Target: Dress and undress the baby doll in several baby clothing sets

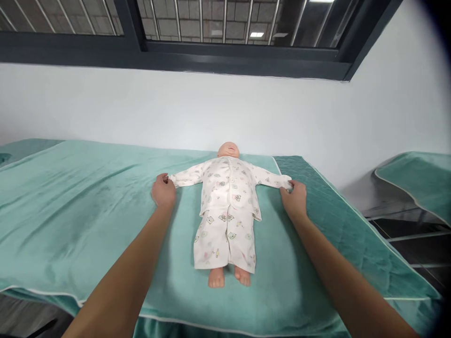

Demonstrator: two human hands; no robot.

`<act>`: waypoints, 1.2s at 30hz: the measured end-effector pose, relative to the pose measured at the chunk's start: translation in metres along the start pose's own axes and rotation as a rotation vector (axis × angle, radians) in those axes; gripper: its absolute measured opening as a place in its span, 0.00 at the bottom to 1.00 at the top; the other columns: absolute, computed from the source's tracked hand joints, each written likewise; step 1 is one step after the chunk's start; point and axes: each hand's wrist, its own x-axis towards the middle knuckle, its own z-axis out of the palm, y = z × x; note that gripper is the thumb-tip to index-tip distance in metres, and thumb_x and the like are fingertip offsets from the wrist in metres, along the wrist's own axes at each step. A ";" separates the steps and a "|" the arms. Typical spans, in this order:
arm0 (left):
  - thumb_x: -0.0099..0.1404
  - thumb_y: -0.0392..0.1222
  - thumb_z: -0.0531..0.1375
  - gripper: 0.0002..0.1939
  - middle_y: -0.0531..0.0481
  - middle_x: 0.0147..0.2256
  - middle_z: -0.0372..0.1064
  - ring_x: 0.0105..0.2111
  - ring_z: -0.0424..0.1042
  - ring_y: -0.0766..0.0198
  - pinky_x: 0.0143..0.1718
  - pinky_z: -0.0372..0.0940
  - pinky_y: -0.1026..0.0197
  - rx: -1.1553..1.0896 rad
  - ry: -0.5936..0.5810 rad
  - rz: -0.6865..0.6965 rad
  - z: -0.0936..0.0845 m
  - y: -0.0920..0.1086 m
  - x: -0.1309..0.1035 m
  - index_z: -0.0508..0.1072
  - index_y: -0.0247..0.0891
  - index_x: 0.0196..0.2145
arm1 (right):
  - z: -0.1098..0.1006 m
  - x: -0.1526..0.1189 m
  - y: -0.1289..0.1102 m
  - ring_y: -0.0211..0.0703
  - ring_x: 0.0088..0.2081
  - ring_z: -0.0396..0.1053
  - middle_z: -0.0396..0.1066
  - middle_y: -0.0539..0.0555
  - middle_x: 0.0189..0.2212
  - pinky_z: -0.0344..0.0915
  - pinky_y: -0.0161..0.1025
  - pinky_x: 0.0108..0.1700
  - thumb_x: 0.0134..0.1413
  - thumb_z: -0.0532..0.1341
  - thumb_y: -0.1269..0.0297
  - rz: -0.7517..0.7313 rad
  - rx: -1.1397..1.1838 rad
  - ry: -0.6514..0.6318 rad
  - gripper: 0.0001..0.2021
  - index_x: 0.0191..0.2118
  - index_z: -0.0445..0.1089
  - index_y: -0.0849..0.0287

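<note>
doll [229, 197] face-up on the green-covered bed [88, 197], head by the far edge and wall [123, 108], feet well inside the near edge; wider room on the view's left. one doll, two bare feet [216, 278] (toes visible), two hands. left hand [164, 191]: grip pinched on one sleeve [188, 176]; right hand [295, 198]: likewise, other sleeve [269, 178]. doll's own hands hard to make out; forearms [130, 272] cut off below.
</note>
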 end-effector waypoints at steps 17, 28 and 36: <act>0.61 0.35 0.55 0.27 0.49 0.51 0.73 0.45 0.73 0.62 0.48 0.66 0.61 -0.160 0.024 0.107 0.000 0.001 -0.004 0.63 0.43 0.58 | 0.015 0.047 0.035 0.46 0.40 0.74 0.76 0.58 0.41 0.69 0.41 0.44 0.43 0.58 0.69 0.148 0.252 -0.056 0.21 0.47 0.68 0.59; 0.61 0.42 0.58 0.20 0.48 0.45 0.74 0.36 0.72 0.61 0.39 0.66 0.59 -0.158 0.006 0.059 -0.001 0.002 -0.004 0.66 0.44 0.52 | 0.016 0.048 0.040 0.49 0.44 0.72 0.76 0.55 0.42 0.66 0.47 0.52 0.44 0.58 0.67 0.108 0.156 -0.116 0.22 0.50 0.70 0.57; 0.62 0.40 0.57 0.16 0.47 0.39 0.74 0.36 0.72 0.61 0.41 0.67 0.59 -0.408 0.042 0.089 0.000 -0.003 0.001 0.72 0.43 0.48 | 0.012 0.046 0.038 0.52 0.46 0.70 0.75 0.56 0.43 0.64 0.50 0.52 0.48 0.55 0.66 0.109 0.064 -0.113 0.23 0.51 0.72 0.57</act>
